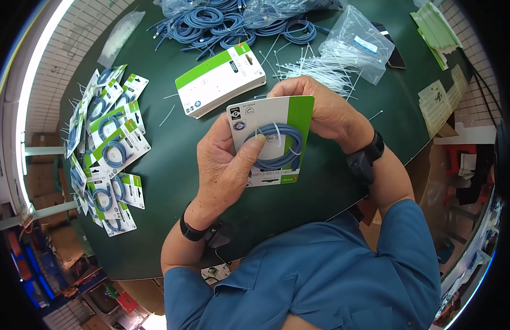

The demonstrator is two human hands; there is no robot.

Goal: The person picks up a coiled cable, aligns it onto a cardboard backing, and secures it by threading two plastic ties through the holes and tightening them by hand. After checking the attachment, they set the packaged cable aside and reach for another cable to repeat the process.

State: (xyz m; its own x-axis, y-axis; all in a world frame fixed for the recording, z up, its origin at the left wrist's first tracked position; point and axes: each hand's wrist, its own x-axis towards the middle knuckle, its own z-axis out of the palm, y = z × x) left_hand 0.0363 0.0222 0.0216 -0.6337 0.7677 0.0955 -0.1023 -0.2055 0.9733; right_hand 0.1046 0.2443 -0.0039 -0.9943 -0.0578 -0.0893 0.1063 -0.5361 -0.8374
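Note:
Before me a white and green cable card is held up, tilted, with a coiled blue cable on its face. White cable ties cross the coil. My left hand grips the card's left side, its thumb pressed on the coil and its fingers behind. Around the upper right corner is my right hand; its fingertips are largely hidden behind the card. Just beyond the card lies a stack of blank cards, white with a green band, carrying no cable.
On the left, finished-looking cards with coiled cables lie heaped. Loose blue cables sprawl along the far side. White cable ties spill beside a clear plastic bag. A dark phone-like object and papers lie at the right on the green table.

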